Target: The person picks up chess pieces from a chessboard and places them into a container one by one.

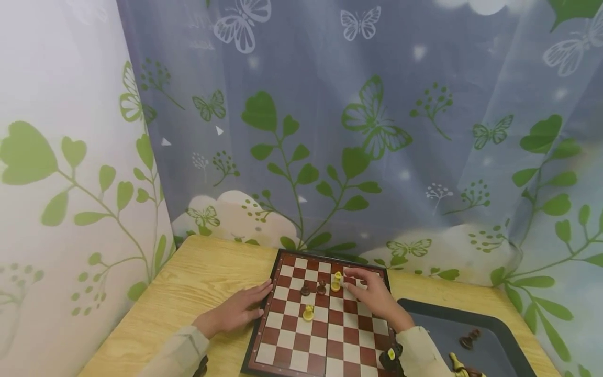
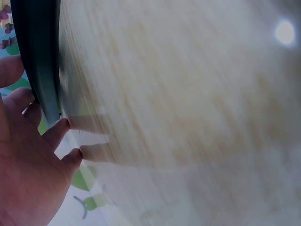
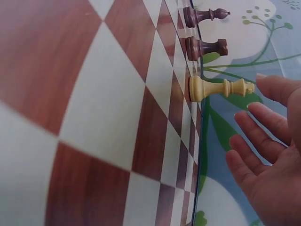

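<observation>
A brown-and-white chessboard (image 1: pixel 292 343) lies on the table. My right hand (image 1: pixel 374 298) is over its far right part, thumb and fingers spread beside the top of a cream king (image 3: pixel 211 88). A small gap shows between the fingertips and the king in the right wrist view. Left of the king stand a dark rook (image 3: pixel 204 48) and a dark bishop (image 3: pixel 205 16). Nearer to me on the board is another cream chess piece (image 1: pixel 308 313), its kind unclear. At the board's left edge, my left hand (image 1: pixel 234 310) rests with extended fingers touching the rim.
Right of the board sits a dark tray (image 1: pixel 506 335), partly behind the right forearm. It holds a dark chess piece (image 1: pixel 468 339) lying on its side and a cream piece (image 1: pixel 456 362). A patterned curtain (image 1: pixel 320 157) hangs behind the wooden table (image 1: pixel 212 262).
</observation>
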A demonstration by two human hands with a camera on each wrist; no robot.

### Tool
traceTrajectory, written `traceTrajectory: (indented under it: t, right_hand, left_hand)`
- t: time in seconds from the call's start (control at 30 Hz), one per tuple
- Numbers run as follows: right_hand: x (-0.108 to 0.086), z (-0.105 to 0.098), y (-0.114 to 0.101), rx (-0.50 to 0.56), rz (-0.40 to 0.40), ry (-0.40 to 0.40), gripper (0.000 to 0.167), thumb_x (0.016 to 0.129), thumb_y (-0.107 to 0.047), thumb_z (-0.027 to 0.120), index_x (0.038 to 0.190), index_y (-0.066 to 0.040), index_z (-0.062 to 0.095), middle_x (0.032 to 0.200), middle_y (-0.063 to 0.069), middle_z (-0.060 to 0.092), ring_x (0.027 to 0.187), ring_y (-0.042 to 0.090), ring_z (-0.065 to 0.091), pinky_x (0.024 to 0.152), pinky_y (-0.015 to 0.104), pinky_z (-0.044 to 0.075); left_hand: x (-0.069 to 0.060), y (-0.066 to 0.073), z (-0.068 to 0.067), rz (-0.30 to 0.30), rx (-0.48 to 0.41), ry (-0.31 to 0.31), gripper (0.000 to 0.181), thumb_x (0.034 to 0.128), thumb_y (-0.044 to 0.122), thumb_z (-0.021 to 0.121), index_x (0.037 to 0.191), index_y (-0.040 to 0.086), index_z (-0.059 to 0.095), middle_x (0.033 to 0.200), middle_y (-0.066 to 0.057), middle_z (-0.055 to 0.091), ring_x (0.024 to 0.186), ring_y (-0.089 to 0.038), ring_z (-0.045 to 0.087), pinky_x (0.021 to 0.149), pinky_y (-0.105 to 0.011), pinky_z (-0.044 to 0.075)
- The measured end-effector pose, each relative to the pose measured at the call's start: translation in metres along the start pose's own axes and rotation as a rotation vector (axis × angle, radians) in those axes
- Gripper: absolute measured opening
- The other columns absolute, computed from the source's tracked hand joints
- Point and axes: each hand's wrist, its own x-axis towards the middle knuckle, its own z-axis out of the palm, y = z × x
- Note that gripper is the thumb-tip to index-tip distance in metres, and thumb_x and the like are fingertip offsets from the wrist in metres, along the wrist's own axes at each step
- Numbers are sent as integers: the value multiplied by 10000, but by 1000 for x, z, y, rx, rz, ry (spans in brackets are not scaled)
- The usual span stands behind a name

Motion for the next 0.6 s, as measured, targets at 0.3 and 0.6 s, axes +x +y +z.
traceTrajectory:
  t: [0.3,0.6]
  right_hand:
    - [12,6,-1,28,21,-15,327,991,-138,670,1305,-49,666,1350,160,639,1305,406,549,1096,632,401]
    - [25,10,1,-7,34,-23,304,977,-148,691,1264,-49,693,1297,114,675,1278,384,570,1079,603,427]
  left_hand:
    - [1,2,-2,31,15,17,603,1079,264,471,1531,-109,326,1609,-293,288,1426,-527,351,1102,-713,308]
    - [0,4,-5,-21,15,-22,618,1085,291,455,1552,-84,302,1636,-258,259,1454,-511,323,1128,-723,266]
